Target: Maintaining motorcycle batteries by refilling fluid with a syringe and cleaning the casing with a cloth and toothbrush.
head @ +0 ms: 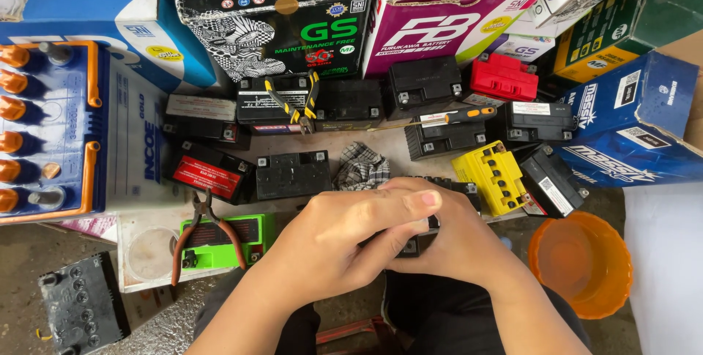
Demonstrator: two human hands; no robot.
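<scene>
Both hands meet at frame centre: the left hand (344, 234) and right hand (458, 241) are wrapped together around a small black battery (410, 245), mostly hidden beneath them. At nine o'clock lies a large blue-and-white battery (73, 132). At four o'clock sits an orange bowl (582, 263). At one o'clock rests a yellow battery (492, 176). At eight o'clock, red-handled pliers (205, 234) lie across a green battery (253, 241).

Small black battery (410, 244) mostly hidden under both hands; grip unclear
</scene>
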